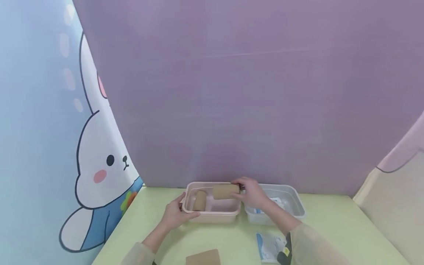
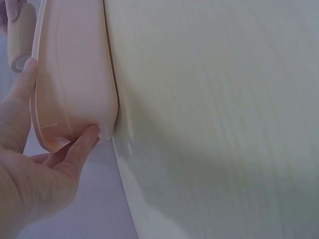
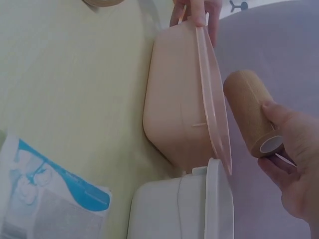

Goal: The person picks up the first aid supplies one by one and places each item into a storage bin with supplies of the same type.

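Note:
A pink plastic bin (image 1: 213,218) stands at the back of the table. My left hand (image 1: 174,214) grips its left end, thumb along the front rim and fingers at the side wall, as the left wrist view shows. Over the bin's right part, my right hand (image 1: 252,194) holds a brown bandage roll (image 1: 222,191) by its right end, thumb in front. In the right wrist view the white core of this roll (image 3: 247,107) shows beside the fingers. A second brown bandage roll (image 1: 200,201) lies inside the bin, near the left hand.
Right of the pink bin sits a pale grey bin (image 1: 296,207) with a blue-and-white packet (image 1: 277,201) in it. Another such packet (image 1: 269,247) lies in front, partly behind the right sleeve. A brown object (image 1: 203,257) is cut off at the bottom edge. A purple curtain (image 1: 232,110) hangs behind.

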Motion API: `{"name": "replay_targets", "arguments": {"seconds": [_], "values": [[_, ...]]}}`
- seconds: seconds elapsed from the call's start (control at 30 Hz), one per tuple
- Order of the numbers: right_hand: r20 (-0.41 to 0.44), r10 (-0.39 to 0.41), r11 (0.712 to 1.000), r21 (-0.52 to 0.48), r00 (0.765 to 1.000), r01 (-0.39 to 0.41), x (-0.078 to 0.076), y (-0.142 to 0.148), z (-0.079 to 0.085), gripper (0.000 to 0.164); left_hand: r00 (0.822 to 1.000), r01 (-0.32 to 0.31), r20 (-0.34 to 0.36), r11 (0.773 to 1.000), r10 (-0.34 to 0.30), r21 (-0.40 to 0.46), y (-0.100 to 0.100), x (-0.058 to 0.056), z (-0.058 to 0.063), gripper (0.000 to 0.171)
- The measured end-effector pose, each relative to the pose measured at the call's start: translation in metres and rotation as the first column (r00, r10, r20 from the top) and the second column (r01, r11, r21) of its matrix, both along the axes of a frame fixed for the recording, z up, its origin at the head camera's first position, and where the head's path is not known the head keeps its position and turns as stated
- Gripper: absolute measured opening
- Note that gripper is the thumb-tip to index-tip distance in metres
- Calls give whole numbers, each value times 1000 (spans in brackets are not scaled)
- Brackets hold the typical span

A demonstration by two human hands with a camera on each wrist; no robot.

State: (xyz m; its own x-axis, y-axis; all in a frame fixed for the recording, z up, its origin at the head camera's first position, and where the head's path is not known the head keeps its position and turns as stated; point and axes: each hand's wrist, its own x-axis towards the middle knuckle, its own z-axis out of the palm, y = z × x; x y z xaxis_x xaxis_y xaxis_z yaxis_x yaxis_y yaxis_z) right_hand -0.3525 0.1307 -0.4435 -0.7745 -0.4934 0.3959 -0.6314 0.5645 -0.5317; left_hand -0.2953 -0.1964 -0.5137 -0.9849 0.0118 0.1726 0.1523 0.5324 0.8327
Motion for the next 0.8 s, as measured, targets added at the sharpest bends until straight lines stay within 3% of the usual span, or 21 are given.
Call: {"name": "replay_targets", "arguments": {"seconds": [0.3, 0.57, 0.8], "values": [[-39, -39, 989, 142, 998, 44, -19, -15, -15, 41, 1000, 16, 13, 1000, -16, -4, 5, -6, -3, 115], [-59, -18, 972, 233, 998, 32, -17, -28, -24, 42, 1000, 19, -17, 1000, -19, -19, 10, -7, -4, 115], [-137, 39, 964, 265, 990, -1, -20, -33, -32, 37, 1000, 26, -11, 1000, -26, 0, 14, -13, -1, 117]]}}
